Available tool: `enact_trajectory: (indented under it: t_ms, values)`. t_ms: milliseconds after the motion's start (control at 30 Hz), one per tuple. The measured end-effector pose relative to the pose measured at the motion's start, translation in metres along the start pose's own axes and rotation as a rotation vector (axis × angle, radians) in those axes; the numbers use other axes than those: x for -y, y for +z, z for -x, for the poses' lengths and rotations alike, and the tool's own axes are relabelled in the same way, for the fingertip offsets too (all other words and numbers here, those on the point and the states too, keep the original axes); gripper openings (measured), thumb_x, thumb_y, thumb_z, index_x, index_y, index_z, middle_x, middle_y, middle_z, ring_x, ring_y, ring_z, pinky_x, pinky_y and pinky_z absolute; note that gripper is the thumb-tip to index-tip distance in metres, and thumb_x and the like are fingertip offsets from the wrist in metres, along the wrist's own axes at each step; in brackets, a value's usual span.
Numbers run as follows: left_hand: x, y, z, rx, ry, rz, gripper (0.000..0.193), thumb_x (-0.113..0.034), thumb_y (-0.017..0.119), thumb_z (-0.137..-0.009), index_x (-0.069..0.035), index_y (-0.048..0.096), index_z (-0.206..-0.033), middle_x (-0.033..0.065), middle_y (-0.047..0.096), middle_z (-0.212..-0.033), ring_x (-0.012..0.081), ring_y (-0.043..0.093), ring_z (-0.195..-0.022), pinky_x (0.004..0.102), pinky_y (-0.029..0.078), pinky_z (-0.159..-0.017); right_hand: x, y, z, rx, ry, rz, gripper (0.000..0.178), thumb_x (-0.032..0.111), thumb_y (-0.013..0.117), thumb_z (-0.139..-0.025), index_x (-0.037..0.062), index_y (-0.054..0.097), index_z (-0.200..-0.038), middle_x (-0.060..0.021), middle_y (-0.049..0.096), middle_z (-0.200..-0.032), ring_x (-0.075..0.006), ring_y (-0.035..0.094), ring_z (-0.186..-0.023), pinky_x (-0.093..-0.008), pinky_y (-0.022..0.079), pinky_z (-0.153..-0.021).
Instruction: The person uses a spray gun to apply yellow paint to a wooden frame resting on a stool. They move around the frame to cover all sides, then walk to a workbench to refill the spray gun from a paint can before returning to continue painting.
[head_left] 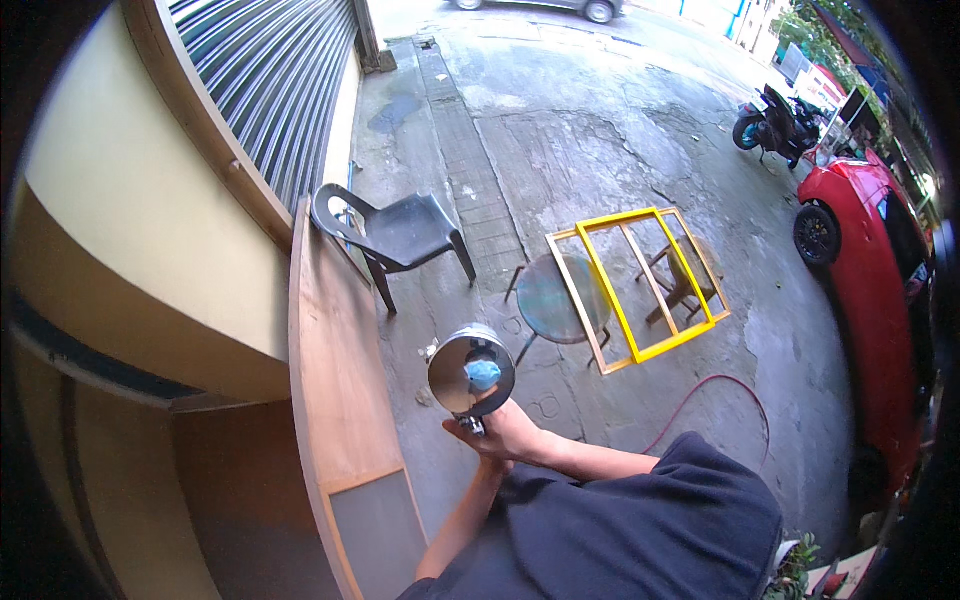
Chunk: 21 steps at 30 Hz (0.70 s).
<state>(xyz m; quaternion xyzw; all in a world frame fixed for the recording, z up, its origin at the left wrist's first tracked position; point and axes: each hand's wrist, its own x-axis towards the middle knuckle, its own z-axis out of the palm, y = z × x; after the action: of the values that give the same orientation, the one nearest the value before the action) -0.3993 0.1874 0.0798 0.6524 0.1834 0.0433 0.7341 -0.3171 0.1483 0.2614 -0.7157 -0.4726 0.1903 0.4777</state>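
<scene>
Metal cup, with a small fitting under its rim, was held in front of the torso, nearer the wearer than the yellow frame and to its left. The hands were together at the cup's lower side: the right hand was clamped there, while the left hand met it from below, probably to steady the load; the left fingers were largely hidden, so their grip could not be told. The mouth was turned up toward the wearer, an attitude that likely kept the interior in sight; a light blue piece showed within it, its nature unclear. The yellow frame overlapped a pale wooden frame. Below its left part stood a round stool, and below its right part a brown stool, presumably as spaced supports to keep both frames off the ground. A red hose lay looped on the near side of the yellow frame; a dark plastic chair stood to its left.
</scene>
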Motion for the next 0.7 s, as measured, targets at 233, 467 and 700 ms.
enact_trajectory:
  t_ms: [233, 467, 700]
  values:
    - [-0.014, -0.061, -0.073, 0.006, -0.01, -0.164, 0.027, -0.014, 0.053, -0.097, -0.002, 0.062, -0.119, 0.01, 0.069, -0.106, 0.0201, 0.063, -0.1, 0.033, 0.049, -0.09, -0.031, -0.006, -0.094, -0.113, -0.187, -0.224, 0.045, 0.04, 0.072, -0.09, 0.0052, 0.061, -0.116, -0.0181, 0.065, -0.098, -0.0361, 0.064, -0.096, -0.0446, 0.05, -0.084]
    - [-0.051, -0.09, -0.138, 0.128, -0.004, -0.282, 0.027, -0.015, 0.054, -0.097, -0.002, 0.062, -0.12, 0.0104, 0.069, -0.105, 0.0202, 0.064, -0.099, 0.033, 0.049, -0.09, -0.05, -0.041, -0.166, -0.159, -0.07, -0.424, 0.045, 0.034, 0.075, -0.088, 0.0021, 0.056, -0.113, -0.0174, 0.066, -0.086, -0.0348, 0.065, -0.08, -0.0411, 0.05, -0.074]
    - [-0.043, -0.106, -0.213, 0.22, 0.006, -0.503, 0.027, -0.016, 0.055, -0.097, -0.002, 0.061, -0.12, 0.0108, 0.069, -0.104, 0.0203, 0.064, -0.098, 0.0331, 0.05, -0.089, -0.076, -0.074, -0.182, -0.394, 0.105, -0.374, 0.029, 0.023, 0.071, -0.091, 0.0017, 0.063, -0.109, -0.0195, 0.067, -0.086, -0.0293, 0.065, -0.078, -0.0409, 0.051, -0.074]
